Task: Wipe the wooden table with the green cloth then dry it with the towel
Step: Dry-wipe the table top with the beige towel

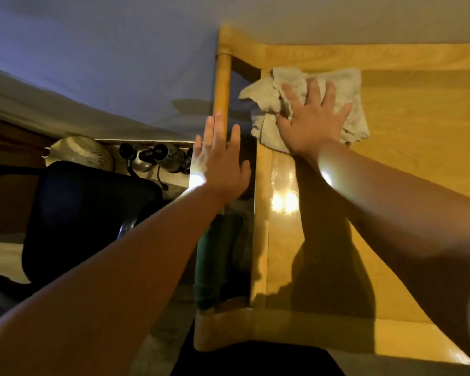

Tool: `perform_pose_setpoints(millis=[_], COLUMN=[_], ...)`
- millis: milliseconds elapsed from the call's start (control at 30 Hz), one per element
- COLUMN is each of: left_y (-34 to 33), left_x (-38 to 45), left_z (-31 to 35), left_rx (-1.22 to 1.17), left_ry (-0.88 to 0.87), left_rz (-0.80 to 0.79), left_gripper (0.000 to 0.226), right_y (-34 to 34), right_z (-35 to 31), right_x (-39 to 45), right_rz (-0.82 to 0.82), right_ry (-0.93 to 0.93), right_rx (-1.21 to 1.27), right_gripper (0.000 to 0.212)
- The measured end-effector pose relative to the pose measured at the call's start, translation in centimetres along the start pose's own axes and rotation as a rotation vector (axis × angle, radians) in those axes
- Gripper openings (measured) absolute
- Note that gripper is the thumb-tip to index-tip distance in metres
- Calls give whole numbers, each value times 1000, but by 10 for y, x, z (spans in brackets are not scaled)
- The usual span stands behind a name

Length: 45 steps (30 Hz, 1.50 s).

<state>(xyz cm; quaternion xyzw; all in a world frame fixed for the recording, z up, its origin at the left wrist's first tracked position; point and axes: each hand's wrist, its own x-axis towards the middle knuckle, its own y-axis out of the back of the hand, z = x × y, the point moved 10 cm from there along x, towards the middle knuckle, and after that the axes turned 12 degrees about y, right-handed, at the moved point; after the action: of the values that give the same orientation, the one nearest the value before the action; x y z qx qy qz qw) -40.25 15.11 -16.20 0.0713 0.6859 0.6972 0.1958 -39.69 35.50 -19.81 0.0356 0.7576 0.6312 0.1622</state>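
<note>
- The wooden table (407, 164) fills the right half of the view, its glossy top catching bright reflections near the left edge, with a raised rim running along the far side and the left side.
- A black chair (87, 221) stands to the left of the table, lower down, with its back towards the table.
- The right arm reaches forward across the tabletop, almost straight, with the forearm held above the wood and casting a dark shadow beneath it.
- The left arm stretches forward too, off the left side of the table, above the gap between chair and table.
- The towel (345, 104), pale grey and crumpled, lies on the far left corner of the tabletop, with one bunched end hanging out past the left rim.
- The right hand (310, 118) lies palm down on the towel, fingers spread and straight, pressing it flat to the wood rather than curling round it.
- The left hand (220, 164) hovers with fingers extended and slightly apart, holding nothing and touching nothing that can be seen.
- A dark green cloth-like shape (215, 256) hangs below the table's left edge; too shadowed to tell more.
</note>
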Motion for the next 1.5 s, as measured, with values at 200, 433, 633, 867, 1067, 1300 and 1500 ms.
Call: perform_pose_setpoints(millis=[200, 433, 633, 867, 1067, 1300, 1500], left_y=[-3, -3, -12, -62, -65, -56, -58], left_x=[-1, -5, -37, -84, -79, -80, -80], left_z=[-5, 0, 50, 113, 113, 117, 117], left_rx=[-21, 200, 70, 9, -3, 17, -33], left_ry=[36, 45, -107, -203, -184, -198, -227], left_rz=[-6, -32, -34, -102, -80, -29, -80], left_gripper=[69, 72, 69, 74, 77, 79, 80], right_y=[-25, -53, -72, -79, -83, -54, -26], right_z=[-7, -12, -12, 3, 23, 77, 107], right_x=[-108, -254, -344, -372, -386, -278, -162], right_rz=[-25, -75, -119, -134, -120, -77, -32], right_ry=[-1, 2, -18, -82, -88, -159, -115], right_rx=[-21, -25, -56, -38, -34, 43, 33], right_gripper=[68, 70, 81, 95, 94, 86, 75])
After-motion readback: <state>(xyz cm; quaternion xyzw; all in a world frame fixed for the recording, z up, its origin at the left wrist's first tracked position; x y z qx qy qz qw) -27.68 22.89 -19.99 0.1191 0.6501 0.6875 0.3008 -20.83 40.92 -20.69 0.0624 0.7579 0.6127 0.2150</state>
